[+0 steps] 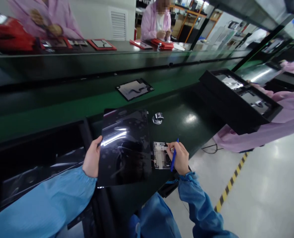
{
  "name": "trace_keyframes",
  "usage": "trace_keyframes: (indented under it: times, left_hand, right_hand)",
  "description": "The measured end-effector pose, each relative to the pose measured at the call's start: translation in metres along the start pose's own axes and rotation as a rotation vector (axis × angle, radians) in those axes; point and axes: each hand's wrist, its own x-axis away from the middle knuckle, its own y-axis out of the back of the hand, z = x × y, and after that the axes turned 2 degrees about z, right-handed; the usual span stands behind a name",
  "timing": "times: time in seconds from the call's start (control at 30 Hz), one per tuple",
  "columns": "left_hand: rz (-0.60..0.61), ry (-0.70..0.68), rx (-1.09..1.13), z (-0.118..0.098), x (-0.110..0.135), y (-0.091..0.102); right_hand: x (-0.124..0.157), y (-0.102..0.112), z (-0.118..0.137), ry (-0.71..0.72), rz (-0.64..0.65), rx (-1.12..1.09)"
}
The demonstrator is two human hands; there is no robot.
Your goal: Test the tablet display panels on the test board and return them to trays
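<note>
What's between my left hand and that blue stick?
Between your left hand and the blue stick, the head view shows a glossy black panel, then exposed electronics.

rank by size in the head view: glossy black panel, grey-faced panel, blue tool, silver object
1. Glossy black panel
2. Grey-faced panel
3. Blue tool and silver object: too close to rank; tool longer, object wider

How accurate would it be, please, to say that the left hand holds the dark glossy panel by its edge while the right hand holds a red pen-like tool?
Only the colour is wrong: the head view shows that the pen-like tool in the right hand is blue. The left hand does hold the dark glossy panel by its edge.
</note>
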Motion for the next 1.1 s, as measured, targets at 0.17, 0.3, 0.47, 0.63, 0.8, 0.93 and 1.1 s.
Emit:
trace_keyframes:
  times: [0.17, 0.3, 0.47, 0.63, 0.8, 0.93, 1.1]
  left_hand:
    - [0.090, 0.222, 0.233, -0.018, 0.015, -0.019]
    - [0.062, 0.315, 0.436, -0.026, 0.022, -0.025]
    - [0.036, 0.369, 0.528, -0.029, 0.025, -0.027]
    - [0.060, 0.368, 0.573, -0.027, 0.026, -0.026]
    - [0.094, 0.326, 0.573, -0.023, 0.023, -0.023]
    - [0.094, 0.319, 0.566, -0.023, 0.023, -0.023]
    - [0.071, 0.317, 0.592, -0.024, 0.024, -0.025]
  right_hand:
    - [-0.005, 0.006, 0.020, -0.164, -0.193, -0.041]
    - [-0.016, 0.013, 0.075, -0.204, -0.013, -0.528]
    - [-0.025, 0.009, 0.120, -0.113, 0.247, -0.858]
    - [-0.024, 0.000, 0.123, -0.130, 0.150, -0.860]
    - [-0.027, -0.009, 0.127, -0.130, 0.095, -0.553]
    - [-0.029, -0.013, 0.130, -0.151, 0.102, -0.514]
    - [-0.025, -0.012, 0.131, -0.133, 0.123, -0.621]
